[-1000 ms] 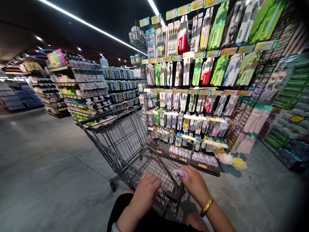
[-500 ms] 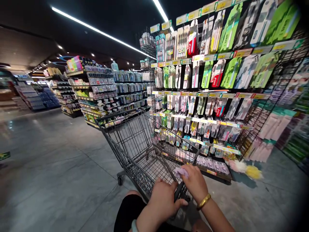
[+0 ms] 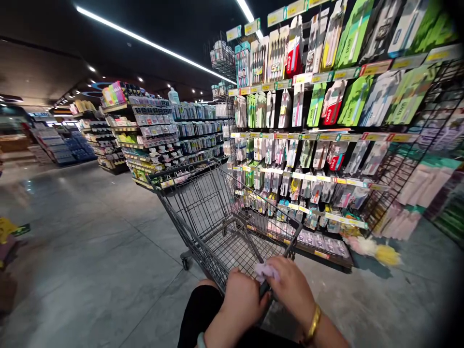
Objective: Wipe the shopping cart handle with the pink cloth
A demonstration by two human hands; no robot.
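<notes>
A dark metal shopping cart (image 3: 203,208) stands in front of me, its wire basket showing nothing inside. My left hand (image 3: 242,295) is wrapped round the cart's handle. Beside it, my right hand (image 3: 290,285), with a gold bracelet (image 3: 313,323) on the wrist, is closed on a crumpled light purple cloth (image 3: 266,272) over the handle. The right fingertips are partly hidden by the cloth.
A tall rack of packaged toothbrushes (image 3: 290,106) rises close beyond the cart's right side. More stocked shelves (image 3: 145,125) stand at the back left. Yellow and white fluffy items (image 3: 387,254) hang low at the right.
The rack looks slightly nearer and larger. My right hand and the cloth have shifted a little left and down, and my left thumb has curled in round the handle. A yellow item has appeared at the left edge.
</notes>
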